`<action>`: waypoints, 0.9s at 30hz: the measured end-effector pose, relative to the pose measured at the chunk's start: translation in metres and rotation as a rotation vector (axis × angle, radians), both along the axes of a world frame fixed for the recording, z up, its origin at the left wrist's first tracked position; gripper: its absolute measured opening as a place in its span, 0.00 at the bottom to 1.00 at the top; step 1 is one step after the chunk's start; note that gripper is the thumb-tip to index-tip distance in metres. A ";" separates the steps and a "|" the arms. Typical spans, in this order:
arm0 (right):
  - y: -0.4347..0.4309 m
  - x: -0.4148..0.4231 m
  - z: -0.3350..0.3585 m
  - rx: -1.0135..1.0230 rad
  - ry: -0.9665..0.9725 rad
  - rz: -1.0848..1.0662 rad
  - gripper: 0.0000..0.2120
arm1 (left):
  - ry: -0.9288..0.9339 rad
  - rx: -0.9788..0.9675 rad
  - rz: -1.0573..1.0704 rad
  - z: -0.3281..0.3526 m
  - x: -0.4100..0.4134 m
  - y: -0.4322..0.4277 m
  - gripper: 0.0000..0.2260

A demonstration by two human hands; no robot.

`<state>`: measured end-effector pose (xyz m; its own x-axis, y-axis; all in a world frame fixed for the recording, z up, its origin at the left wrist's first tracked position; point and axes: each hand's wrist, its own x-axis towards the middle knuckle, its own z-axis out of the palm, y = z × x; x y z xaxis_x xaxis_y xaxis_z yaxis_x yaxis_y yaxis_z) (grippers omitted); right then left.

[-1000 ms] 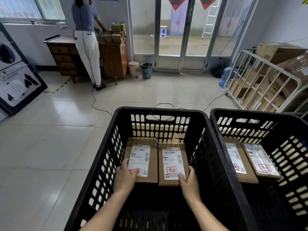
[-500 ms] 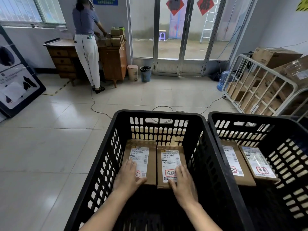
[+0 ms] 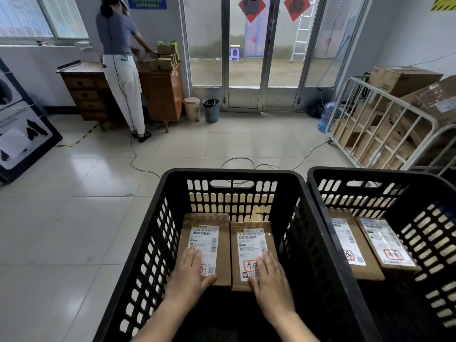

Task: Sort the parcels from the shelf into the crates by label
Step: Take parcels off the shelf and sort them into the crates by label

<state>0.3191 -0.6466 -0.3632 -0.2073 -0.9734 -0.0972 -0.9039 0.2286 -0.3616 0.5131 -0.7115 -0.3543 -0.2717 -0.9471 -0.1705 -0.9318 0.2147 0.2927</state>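
- Head view: your left hand (image 3: 190,272) lies flat, fingers straight, on the left cardboard parcel (image 3: 209,228) inside the left black crate (image 3: 229,172).
- Your right hand (image 3: 269,275) rests flat, fingers straight, on the right cardboard parcel (image 3: 249,233), covering part of its red-stamped label.
- Both parcels lie label-up and side by side on the crate floor.
- The right black crate (image 3: 370,171), just beside, holds two labelled parcels (image 3: 350,243).

My left hand (image 3: 188,272) lay flat, palm down, fingers straight | my right hand (image 3: 267,275) lay flat likewise | both forearms stretched forward
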 end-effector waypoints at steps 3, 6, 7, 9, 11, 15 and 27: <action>-0.001 0.001 0.005 0.019 0.002 -0.004 0.28 | -0.015 0.018 -0.001 0.004 0.000 0.000 0.37; -0.005 0.000 0.016 0.064 0.021 0.010 0.28 | -0.034 0.044 0.000 0.015 -0.003 -0.001 0.37; -0.006 0.000 0.019 0.074 0.022 0.006 0.28 | -0.045 0.041 0.009 0.019 -0.004 -0.001 0.37; -0.003 0.002 0.024 0.080 0.019 -0.004 0.28 | -0.048 0.019 0.025 0.027 -0.007 0.002 0.36; 0.002 0.002 0.028 0.084 0.013 -0.005 0.27 | -0.024 -0.017 0.023 0.034 -0.010 0.009 0.34; 0.012 0.009 0.044 0.098 0.010 0.015 0.27 | 0.006 -0.075 -0.002 0.055 -0.013 0.020 0.30; 0.065 0.026 0.087 0.057 0.065 0.023 0.28 | 0.033 -0.076 -0.078 0.101 0.006 0.070 0.27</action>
